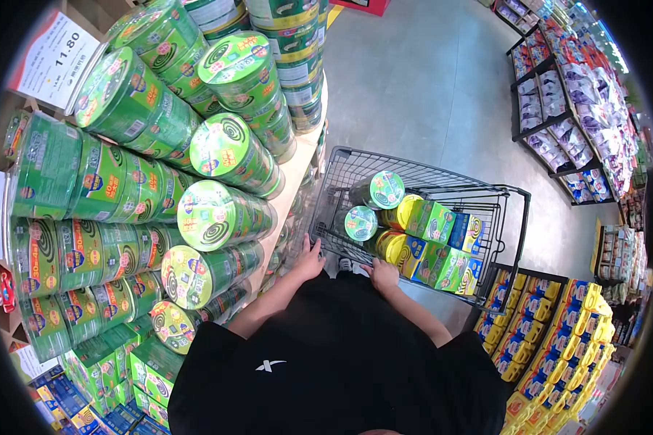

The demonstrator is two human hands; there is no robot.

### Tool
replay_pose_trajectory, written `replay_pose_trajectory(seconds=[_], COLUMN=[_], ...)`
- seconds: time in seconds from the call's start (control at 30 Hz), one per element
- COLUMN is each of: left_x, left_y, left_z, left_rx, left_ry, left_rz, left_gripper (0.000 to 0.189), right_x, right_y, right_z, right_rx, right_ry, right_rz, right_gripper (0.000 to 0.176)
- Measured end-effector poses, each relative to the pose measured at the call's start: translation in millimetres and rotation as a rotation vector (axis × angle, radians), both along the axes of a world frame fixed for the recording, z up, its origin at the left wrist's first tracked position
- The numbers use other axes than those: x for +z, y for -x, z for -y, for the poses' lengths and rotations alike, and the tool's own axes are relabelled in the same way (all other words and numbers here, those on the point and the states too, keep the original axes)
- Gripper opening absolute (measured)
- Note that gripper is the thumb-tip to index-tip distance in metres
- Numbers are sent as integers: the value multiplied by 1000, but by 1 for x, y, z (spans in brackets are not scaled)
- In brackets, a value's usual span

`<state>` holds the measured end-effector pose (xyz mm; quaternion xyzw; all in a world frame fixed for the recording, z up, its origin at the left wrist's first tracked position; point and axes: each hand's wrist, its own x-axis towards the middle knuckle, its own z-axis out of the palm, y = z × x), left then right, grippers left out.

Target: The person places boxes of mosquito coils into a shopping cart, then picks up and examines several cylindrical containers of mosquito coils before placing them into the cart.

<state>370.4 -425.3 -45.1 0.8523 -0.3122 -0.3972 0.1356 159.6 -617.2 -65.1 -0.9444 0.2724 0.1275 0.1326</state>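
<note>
My left hand (310, 261) is at the near left corner of a black wire shopping cart (421, 161), its fingers stretched out and apart. My right hand (383, 274) is closed at the cart's near rim, with its fingers partly hidden. Inside the cart stand two green canisters, one farther back (387, 190) and one nearer (360, 223). Beside them are yellow-topped canisters (393, 248) and green boxes (434, 262) with a spiral coil print. Blue and yellow boxes (466, 232) lie toward the cart's right end.
Stacked green mosquito-coil canisters (207, 214) fill a wooden display shelf (297, 163) on my left, under a price sign (56, 58). Shelves of yellow packs (559, 348) stand at the lower right. A rack of bagged goods (569, 109) is across the grey floor (406, 80).
</note>
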Motion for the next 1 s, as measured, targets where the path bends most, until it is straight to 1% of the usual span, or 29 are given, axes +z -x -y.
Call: replay_pose_trajectory(seconds=[0.1,0.27,0.33,0.43,0.67,0.87,1.0], left_x=[3,9,24,25,13,24,20], left_y=[-1,-14,-26,-37,-60,-72,-83], left_z=[3,8,17,29,70,113,137], left_rx=[-87,-152,-153,-175,-164,-132,-98], left_ry=[-136,-132,-140,-144,-157,-172,-161], left_rz=[4,13,-10,45,95,71,39], left_gripper=[82,85,86,86,86,84,83], right_x=[-4,-2,-3,-5,-8,-1,-3], right_y=[0,-8,-14,-25,-50,-70,-81], right_z=[3,8,14,25,63,108,139], right_rx=[11,17,22,12,28,52,74], right_ry=[-10,42,37,19,8,-7,-16], right_rz=[11,-1,-3,-55,-59,-72,-65], right_gripper=[58,57,58,60,62,62,61])
